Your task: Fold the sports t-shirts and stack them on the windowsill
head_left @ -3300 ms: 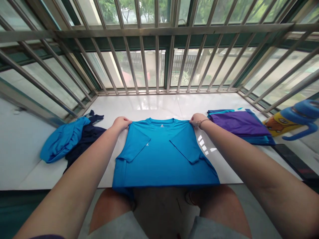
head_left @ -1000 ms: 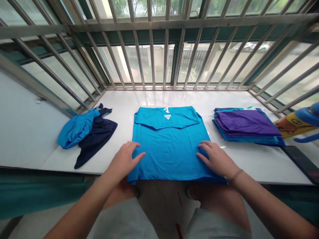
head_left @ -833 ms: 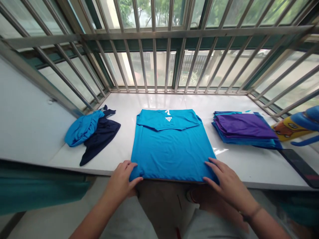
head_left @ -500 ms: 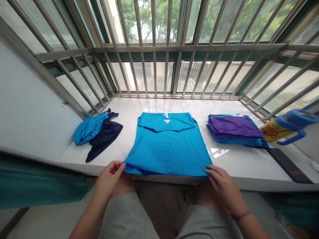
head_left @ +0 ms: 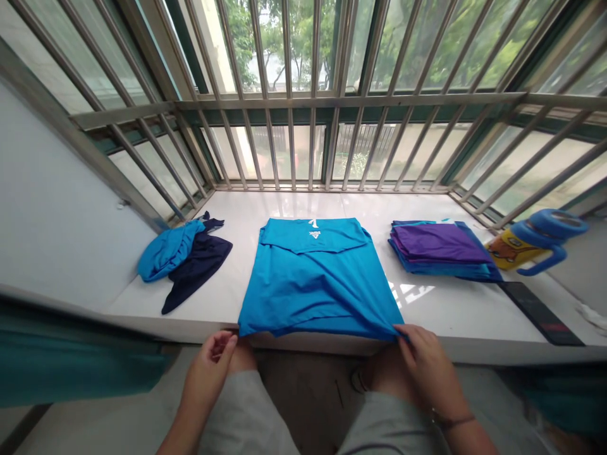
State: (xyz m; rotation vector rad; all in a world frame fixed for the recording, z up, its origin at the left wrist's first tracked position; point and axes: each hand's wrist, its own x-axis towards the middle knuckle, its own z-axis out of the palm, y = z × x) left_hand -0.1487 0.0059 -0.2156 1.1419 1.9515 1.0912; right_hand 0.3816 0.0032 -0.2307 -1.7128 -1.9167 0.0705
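A blue T-shirt (head_left: 303,284) lies on the white sill with its upper part folded over, a white logo showing on the flap. Its near hem hangs slightly over the front edge. My left hand (head_left: 212,363) has thumb and forefinger pinched at the near left corner, the other fingers curled; the grip there is barely visible. At the near right corner, my right hand (head_left: 423,357) pinches the fabric between thumb and fingers. Creases run diagonally from that corner across the shirt.
On the left lie crumpled blue clothing (head_left: 171,251) and a dark navy garment (head_left: 202,262). A folded clothes stack (head_left: 441,246), purple on top, sits right, beside a yellow and blue bottle (head_left: 526,243) and a black flat object (head_left: 540,313). Metal bars (head_left: 303,101) line the window.
Both hands have come slightly nearer to me, the left more so. The shirt's near left corner has shifted down past the sill edge, and new creases cross the cloth.
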